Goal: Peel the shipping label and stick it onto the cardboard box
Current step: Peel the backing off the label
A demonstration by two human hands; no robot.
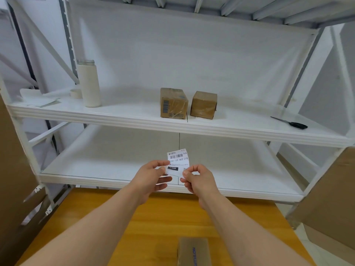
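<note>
Apparently mid-peel, the left hand (pixel 153 175) and right hand (pixel 197 179) each pinch a lower corner of the label (pixel 177 160) above the table (pixel 134 217), while the box (pixel 193 250) on the table shows no label, so sticking remains.

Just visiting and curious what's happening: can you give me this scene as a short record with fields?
Held: shipping label, pinched by left hand and right hand
Label state: in the air, not yet stuck on
Nearest box: cardboard box on wooden table
Upper shelf: taped box, plain box, white bottle, scissors
</note>
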